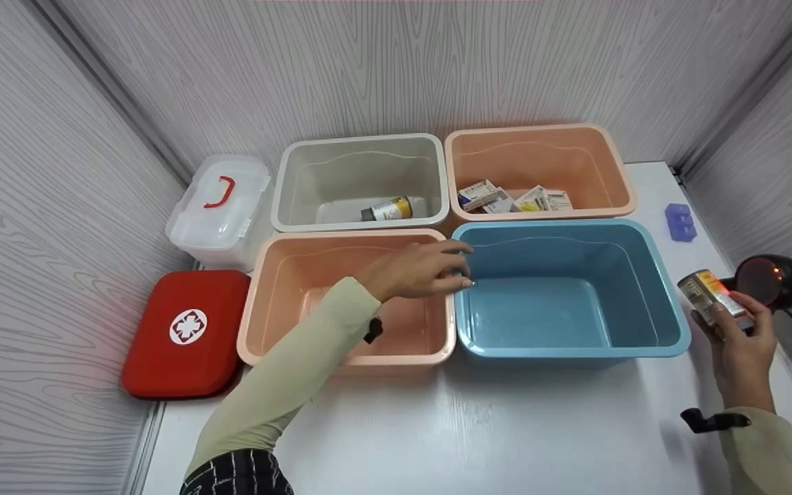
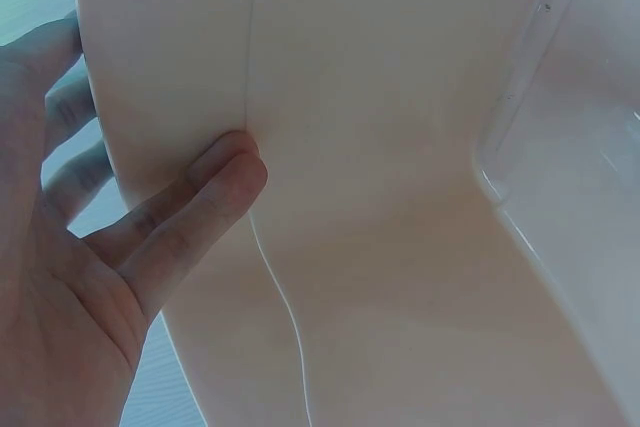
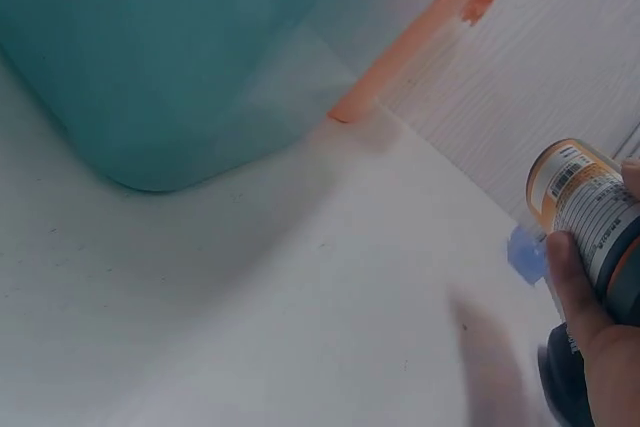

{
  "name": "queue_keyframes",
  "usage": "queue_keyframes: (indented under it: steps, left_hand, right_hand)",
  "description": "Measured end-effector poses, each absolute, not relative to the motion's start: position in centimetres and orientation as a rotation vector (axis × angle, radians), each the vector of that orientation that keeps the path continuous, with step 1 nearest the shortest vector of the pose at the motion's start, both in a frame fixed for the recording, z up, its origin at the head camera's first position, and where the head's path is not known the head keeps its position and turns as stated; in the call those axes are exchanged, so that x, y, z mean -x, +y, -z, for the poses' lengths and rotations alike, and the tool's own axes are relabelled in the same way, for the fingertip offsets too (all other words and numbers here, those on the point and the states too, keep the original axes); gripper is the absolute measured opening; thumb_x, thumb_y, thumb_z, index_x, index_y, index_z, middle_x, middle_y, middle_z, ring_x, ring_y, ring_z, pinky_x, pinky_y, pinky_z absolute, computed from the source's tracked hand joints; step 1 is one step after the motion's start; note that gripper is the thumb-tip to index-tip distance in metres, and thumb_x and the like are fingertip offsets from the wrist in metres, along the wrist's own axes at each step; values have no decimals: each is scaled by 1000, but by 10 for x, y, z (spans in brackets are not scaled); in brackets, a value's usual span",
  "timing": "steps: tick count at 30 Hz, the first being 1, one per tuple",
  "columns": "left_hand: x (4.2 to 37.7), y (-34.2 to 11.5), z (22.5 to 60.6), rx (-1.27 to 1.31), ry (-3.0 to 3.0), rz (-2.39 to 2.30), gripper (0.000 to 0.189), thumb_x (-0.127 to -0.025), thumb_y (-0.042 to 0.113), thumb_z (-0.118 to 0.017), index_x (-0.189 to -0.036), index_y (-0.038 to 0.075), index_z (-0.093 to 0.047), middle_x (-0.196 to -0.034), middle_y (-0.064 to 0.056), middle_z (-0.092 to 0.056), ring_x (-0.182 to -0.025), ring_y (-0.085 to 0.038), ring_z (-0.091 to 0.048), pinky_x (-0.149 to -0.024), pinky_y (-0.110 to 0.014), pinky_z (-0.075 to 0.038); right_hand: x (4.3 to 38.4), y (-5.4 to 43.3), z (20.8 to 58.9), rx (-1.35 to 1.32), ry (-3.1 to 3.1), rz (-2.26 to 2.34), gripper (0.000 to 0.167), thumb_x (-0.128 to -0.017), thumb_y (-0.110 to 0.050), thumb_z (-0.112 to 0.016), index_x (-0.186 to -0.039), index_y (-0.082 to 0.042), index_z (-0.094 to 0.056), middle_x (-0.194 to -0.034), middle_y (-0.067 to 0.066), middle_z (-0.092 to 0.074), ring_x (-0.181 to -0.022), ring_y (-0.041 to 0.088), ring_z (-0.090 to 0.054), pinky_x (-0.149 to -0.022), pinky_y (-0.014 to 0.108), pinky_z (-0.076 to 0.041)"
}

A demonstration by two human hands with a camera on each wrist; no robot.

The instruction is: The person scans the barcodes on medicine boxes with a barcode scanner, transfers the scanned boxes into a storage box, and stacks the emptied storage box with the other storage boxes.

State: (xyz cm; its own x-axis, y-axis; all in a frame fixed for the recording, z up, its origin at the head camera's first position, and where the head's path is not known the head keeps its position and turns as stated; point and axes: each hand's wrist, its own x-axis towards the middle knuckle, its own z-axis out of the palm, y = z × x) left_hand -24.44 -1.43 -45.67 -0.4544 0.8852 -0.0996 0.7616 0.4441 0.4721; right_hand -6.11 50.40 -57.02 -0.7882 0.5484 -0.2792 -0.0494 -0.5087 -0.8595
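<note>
My right hand (image 1: 745, 350) grips a small cylindrical bottle (image 1: 709, 295) with a printed label and orange band, tilted in front of a black scanner (image 1: 777, 280). Red light falls on its label. In the right wrist view a barcode shows on the bottle (image 3: 590, 202), with a finger along its side. My left hand (image 1: 418, 269) hovers at the right rim of the front peach bin (image 1: 251, 323), its loosely bent fingers reaching over toward the blue bin (image 1: 540, 309). In the left wrist view this hand (image 2: 110, 247) holds nothing and overlaps the bin wall.
A grey bin (image 1: 361, 141) behind holds a similar bottle (image 1: 390, 208). The rear peach bin (image 1: 540, 158) contains several medicine boxes (image 1: 478, 194). At the left are a clear lidded case (image 1: 231, 206) and a red first-aid case (image 1: 186, 364). A purple pill organizer (image 1: 680, 223) lies near the right wall.
</note>
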Motion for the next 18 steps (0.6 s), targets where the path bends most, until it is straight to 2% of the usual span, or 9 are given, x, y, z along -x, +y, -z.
queue_keyframes:
  steps: [3, 9, 15, 18]
  left_hand:
    - [244, -14, 457, -1405, 2371, -521, 39, -114, 45, -55, -134, 17, -74, -170, -9, -45, -131, -23, -66, -111, -42, -55]
    - [244, -15, 457, -1393, 2373, -520, 41, -114, 47, -54, -134, 17, -74, -171, -10, -45, -140, -24, -61, -114, -43, -53]
    - [243, -14, 456, -1379, 2382, -499, 42, -114, 48, -53, -136, 18, -73, -172, -8, -44, -143, -24, -60, -115, -43, -53]
    - [243, -14, 455, -1376, 2378, -494, 42, -114, 47, -53, -136, 18, -73, -172, -8, -44, -144, -24, -59, -116, -43, -52]
  right_hand:
    - [62, 503, 574, 826, -1201, -2358, 54, -101, 2, -73, -146, -22, -54, -145, -9, -39, -140, 17, -45, -93, 29, -65]
    - [63, 503, 577, 870, -947, -2437, 52, -101, 4, -72, -143, -24, -58, -151, -11, -36, -146, 14, -42, -101, 35, -63]
    - [64, 503, 577, 898, -885, -2450, 58, -101, 3, -73, -147, -27, -57, -152, -13, -35, -153, 13, -34, -105, 38, -61]
    - [63, 501, 576, 884, -910, -2434, 59, -100, 4, -74, -148, -26, -57, -151, -11, -36, -147, 15, -42, -100, 38, -63]
